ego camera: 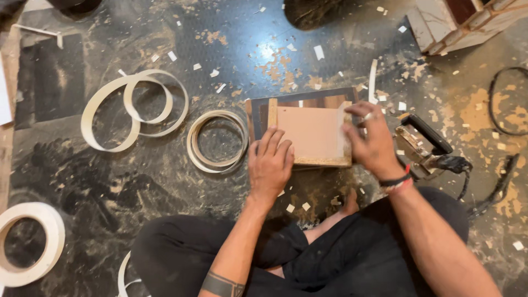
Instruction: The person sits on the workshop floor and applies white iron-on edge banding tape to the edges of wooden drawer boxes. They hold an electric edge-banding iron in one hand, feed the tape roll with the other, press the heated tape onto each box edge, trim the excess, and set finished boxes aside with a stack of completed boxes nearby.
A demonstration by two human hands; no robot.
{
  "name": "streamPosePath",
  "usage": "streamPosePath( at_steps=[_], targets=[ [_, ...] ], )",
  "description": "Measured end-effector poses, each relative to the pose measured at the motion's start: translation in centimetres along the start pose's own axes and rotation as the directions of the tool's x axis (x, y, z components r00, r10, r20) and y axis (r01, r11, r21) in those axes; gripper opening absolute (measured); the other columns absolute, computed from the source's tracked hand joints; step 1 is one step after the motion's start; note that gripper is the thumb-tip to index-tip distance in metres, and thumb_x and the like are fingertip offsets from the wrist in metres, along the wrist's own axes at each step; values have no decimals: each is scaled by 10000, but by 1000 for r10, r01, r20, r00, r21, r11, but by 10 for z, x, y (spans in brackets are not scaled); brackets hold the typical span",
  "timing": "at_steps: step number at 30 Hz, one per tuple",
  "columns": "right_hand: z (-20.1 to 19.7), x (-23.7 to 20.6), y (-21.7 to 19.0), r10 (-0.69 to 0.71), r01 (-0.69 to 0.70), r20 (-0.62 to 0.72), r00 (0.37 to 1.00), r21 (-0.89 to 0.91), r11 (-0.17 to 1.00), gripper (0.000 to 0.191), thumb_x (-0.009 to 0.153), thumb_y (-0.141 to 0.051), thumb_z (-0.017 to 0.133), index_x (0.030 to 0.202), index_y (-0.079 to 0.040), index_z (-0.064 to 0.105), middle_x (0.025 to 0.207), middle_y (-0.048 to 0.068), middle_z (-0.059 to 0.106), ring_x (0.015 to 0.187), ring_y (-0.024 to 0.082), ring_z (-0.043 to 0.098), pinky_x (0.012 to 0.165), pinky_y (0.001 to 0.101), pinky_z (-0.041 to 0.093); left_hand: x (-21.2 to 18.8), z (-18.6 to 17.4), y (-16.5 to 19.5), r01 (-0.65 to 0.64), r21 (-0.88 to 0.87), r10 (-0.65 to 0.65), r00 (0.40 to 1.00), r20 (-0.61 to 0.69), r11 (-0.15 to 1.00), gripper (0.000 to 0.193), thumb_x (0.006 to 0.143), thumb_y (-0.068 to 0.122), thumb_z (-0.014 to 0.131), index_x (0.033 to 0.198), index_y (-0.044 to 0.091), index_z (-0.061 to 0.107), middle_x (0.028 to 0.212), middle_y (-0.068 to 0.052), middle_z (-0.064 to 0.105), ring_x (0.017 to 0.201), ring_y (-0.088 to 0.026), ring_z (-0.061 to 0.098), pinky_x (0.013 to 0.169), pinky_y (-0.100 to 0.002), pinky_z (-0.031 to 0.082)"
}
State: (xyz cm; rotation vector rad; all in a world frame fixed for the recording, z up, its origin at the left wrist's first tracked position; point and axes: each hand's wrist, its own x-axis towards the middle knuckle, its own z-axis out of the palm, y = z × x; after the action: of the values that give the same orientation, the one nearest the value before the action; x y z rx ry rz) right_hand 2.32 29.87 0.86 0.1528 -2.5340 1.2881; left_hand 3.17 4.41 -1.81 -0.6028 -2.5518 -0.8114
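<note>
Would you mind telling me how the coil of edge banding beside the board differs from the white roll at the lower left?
The coil is tan, thin and loosely wound; the white roll is thicker and tightly wound. The coil lies close to the left hand; the roll lies far off, cut by the frame edge. Both lie flat on the floor.

Pink-tan board [311, 132], cream tape coils [217, 141], black floor [242, 33].
</note>
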Motion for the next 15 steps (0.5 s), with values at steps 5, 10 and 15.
streamPosePath(
  at_steps=[5, 10, 15],
  targets=[
    [7, -16, -48, -404, 470, 243, 882, -396, 789, 486, 792, -346, 789, 1208, -121, 680, 1294, 104, 596, 1273, 363, 529, 1109, 563, 283, -2, 1, 1, 37, -175, -43, 999, -31, 984, 279, 970, 192, 641, 1213, 57, 662, 1368, -130, 610, 1389, -341, 495, 1099, -467, 405],
    [15, -17, -53, -330, 416, 256, 908, -483, 770, 224, 891, -233, 761, 1112, -202, 745, 1194, -4, 681, 1271, 256, 573, 1177, 542, 286, -8, -3, -59, 347, -181, -377, 911, -169, 920, 219, 985, 87, 595, 1194, 71, 659, 1215, -121, 659, 1197, -318, 581, 1034, -457, 454],
    [15, -18, -44, -291, 361, 225, 930, -409, 838, 210, 937, -213, 734, 1144, -181, 747, 1193, 10, 690, 1257, 256, 566, 1175, 511, 302, -38, 22, -102, 385, 420, -410, 911, -33, 822, 338, 817, 104, 661, 1151, 59, 670, 1057, -121, 668, 1059, -330, 594, 867, -516, 427]
  ],
)
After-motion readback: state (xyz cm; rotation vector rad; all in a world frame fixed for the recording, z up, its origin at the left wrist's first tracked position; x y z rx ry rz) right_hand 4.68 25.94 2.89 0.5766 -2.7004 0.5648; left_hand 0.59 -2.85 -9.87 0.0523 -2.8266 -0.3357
